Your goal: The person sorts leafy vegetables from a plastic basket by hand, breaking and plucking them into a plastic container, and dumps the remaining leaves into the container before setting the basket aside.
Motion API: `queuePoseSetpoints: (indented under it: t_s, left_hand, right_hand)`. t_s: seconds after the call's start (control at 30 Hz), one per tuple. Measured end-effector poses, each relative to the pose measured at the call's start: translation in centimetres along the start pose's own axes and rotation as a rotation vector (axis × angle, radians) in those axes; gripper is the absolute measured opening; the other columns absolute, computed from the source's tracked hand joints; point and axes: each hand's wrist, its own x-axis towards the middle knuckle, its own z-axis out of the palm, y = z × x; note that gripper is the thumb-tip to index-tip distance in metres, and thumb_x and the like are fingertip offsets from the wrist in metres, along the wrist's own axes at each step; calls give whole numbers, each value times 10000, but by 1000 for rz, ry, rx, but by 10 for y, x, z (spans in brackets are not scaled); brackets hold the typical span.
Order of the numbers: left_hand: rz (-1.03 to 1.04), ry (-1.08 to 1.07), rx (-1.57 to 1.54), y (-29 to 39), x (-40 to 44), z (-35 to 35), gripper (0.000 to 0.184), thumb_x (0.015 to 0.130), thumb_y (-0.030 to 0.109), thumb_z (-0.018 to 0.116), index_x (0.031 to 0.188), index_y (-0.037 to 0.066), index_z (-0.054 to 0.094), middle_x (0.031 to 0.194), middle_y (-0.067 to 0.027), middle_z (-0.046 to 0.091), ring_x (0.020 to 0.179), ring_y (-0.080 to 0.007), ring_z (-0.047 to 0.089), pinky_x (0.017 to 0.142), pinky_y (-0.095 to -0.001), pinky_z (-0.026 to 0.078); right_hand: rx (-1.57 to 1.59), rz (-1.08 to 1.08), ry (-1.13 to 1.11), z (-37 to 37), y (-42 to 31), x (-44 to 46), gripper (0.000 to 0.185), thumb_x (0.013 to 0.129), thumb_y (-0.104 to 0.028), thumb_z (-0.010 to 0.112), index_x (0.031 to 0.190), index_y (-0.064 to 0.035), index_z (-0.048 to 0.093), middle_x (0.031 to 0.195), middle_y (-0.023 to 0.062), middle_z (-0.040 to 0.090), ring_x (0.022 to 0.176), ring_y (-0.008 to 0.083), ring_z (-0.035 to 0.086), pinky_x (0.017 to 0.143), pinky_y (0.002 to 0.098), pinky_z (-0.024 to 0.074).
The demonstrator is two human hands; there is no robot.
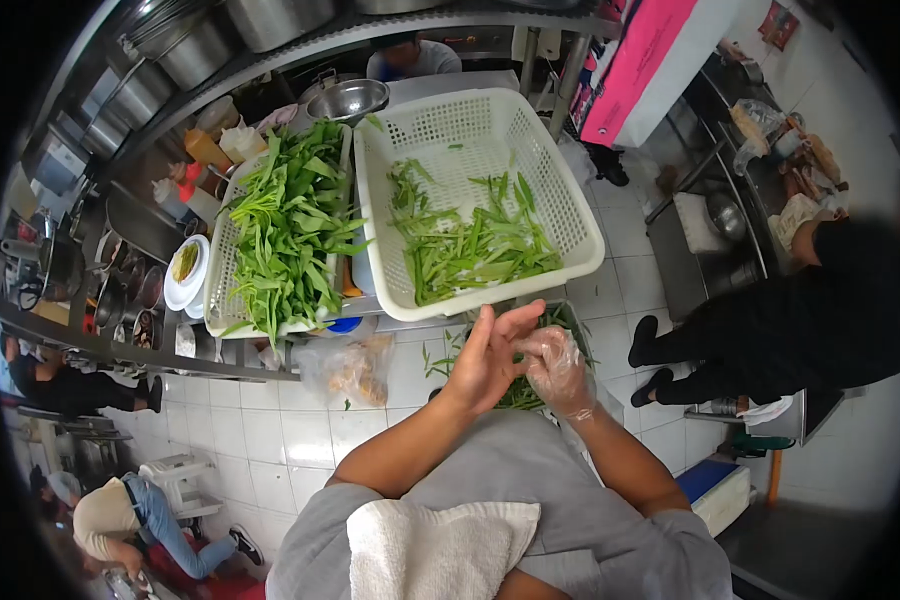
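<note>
My left hand [482,362] is bare, its thumb and fingers apart and nothing seen in it. Beside it and touching its fingers, my right hand [558,370] wears a clear plastic glove. The gloved fingers are curled together; whatever they pinch, if anything, is too small to make out. Just beyond both hands stands a large white perforated basket [382,262] with loose cut greens [480,245] scattered over its bottom. To its left, a narrower white basket [215,275] is heaped with long leafy greens [290,225]. More green stems [518,397] lie in a container below my hands.
A plastic bag [350,372] lies on the floor at left. White plates [186,275] and sauce bottles [206,150] stand left of the baskets, with a metal bowl [348,98] behind. At right, a person in black [810,320] stands by a counter. Other people are at lower left and top.
</note>
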Motion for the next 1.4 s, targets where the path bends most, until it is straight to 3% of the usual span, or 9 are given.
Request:
queuePoseSetpoints:
  t_s: [0.13, 0.2, 0.33, 0.4, 0.53, 0.6, 0.8, 1.0, 1.4]
  left_hand:
    - [49, 172, 240, -9, -2, 3, 494, 987, 453, 368, 1279, 86, 522, 1407, -70, 421, 1299, -218, 368, 1054, -411, 301]
    - [302, 165, 858, -13, -2, -2, 330, 961, 275, 501, 1180, 42, 583, 1324, -90, 508, 1243, -226, 441, 1039, -356, 318]
    - [492, 324, 1161, -7, -17, 16, 210, 904, 116, 574, 1080, 11, 618, 1209, -130, 576, 1113, -217, 549, 926, -311, 439]
    - [523, 370, 1263, -8, -26, 14, 191, 896, 87, 584, 1063, 5, 624, 1190, -132, 585, 1054, -218, 582, 879, -306, 471]
    - [447, 476, 1247, -20, -33, 10, 163, 901, 78, 582, 1039, 5, 631, 1189, -132, 585, 1025, -236, 594, 859, -324, 482]
    - [505, 499, 1445, -25, -37, 14, 171, 872, 64, 613, 1030, 1, 634, 1122, -135, 614, 1019, -255, 601, 873, -326, 469]
    - [593, 544, 1589, -27, -55, 25, 153, 844, 38, 620, 990, -1, 640, 1091, -160, 632, 1018, -307, 605, 886, -349, 460]
    - [580, 558, 1529, -17, -85, -1, 139, 870, 59, 614, 988, -7, 645, 1090, -147, 633, 1007, -276, 607, 868, -336, 467]
    - [208, 210, 992, -24, -117, -82, 237, 949, 98, 502, 1141, -10, 589, 1156, -100, 585, 970, -177, 613, 853, -294, 468]
  right_hand:
    - [7, 178, 27, 5, 69, -30, 213, 771, 1, 580, 972, -70, 596, 891, 132, 589, 892, 328, 578, 760, 412, 489]
    - [17, 221, -110, 12, 116, -54, 132, 816, -86, 580, 939, -42, 602, 968, 147, 611, 917, 334, 587, 793, 412, 482]
    - [-180, 336, -306, 10, 149, -67, 339, 888, -173, 610, 1192, -28, 584, 1204, 183, 591, 1081, 306, 579, 935, 352, 460]
    - [268, 752, -260, 2, 155, -57, 441, 909, -284, 603, 1228, 14, 537, 1211, 195, 583, 1077, 264, 590, 894, 338, 477]
    - [1361, 996, -28, -41, 79, -2, 809, 890, -518, 558, 1436, -14, 237, 1351, 250, 439, 1052, 296, 600, 794, 337, 514]
    - [1449, 1036, -21, -30, 82, 18, 903, 872, -553, 560, 1472, -42, 120, 1459, 254, 268, 1058, 330, 592, 784, 361, 520]
    - [1245, 1120, -62, -26, 97, 68, 887, 847, -457, 628, 1464, -46, 141, 1468, 317, 153, 1089, 395, 567, 738, 390, 549]
    - [1195, 1221, 95, -27, 103, 67, 480, 882, -250, 576, 1220, 33, 385, 1105, 227, 483, 914, 327, 588, 743, 388, 571]
    - [796, 1137, 487, -261, 13, -198, 395, 822, -248, 638, 1137, -26, 556, 1133, 152, 603, 1006, 274, 608, 816, 418, 528]
